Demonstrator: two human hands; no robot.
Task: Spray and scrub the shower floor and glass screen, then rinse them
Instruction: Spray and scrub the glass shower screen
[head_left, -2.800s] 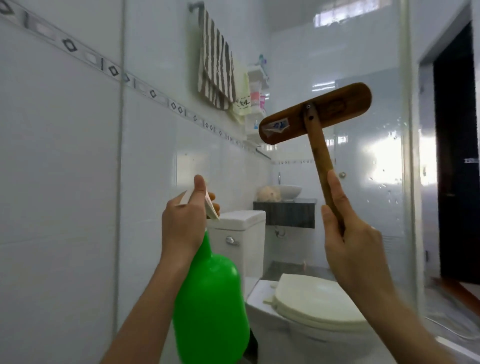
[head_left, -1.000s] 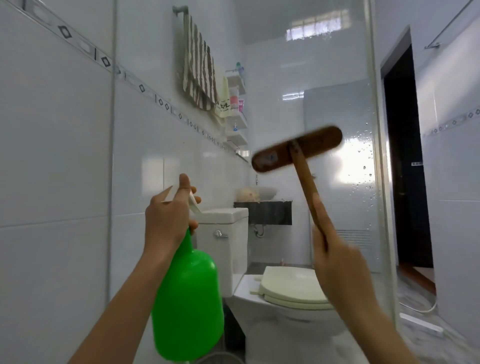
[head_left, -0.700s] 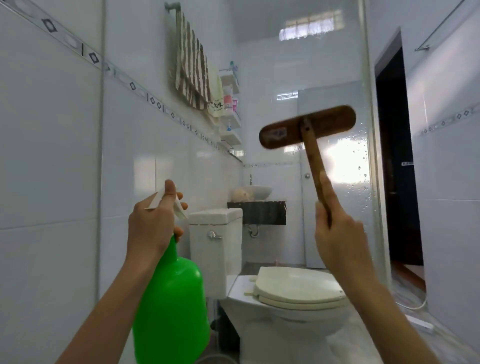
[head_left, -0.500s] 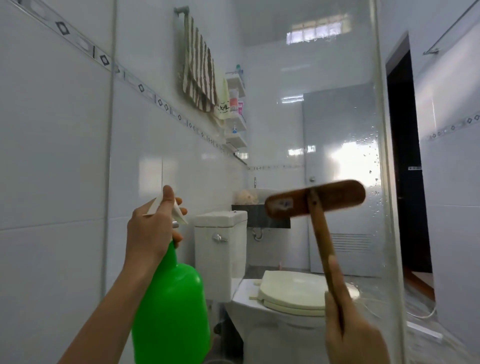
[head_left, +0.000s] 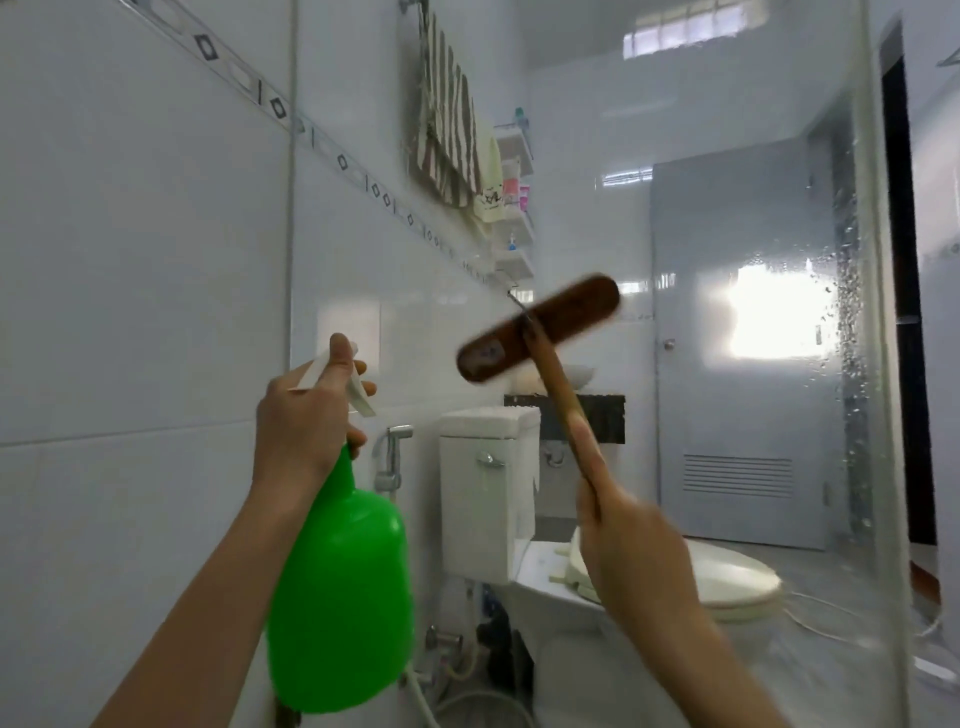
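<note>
Glass screen (head_left: 810, 467) faced the raised brush (head_left: 537, 330), gripped in the right hand (head_left: 631, 551) for scrubbing; left hand (head_left: 301, 426) clasped the spray bottle (head_left: 337, 597), ready to wet it.

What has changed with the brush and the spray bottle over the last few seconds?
The brush has swept up and down in front of the glass screen; it dipped low a moment ago and is now raised again, tilted and blurred. The right hand kept hold of its handle. The left hand still holds the green spray bottle, hardly moved.
</note>
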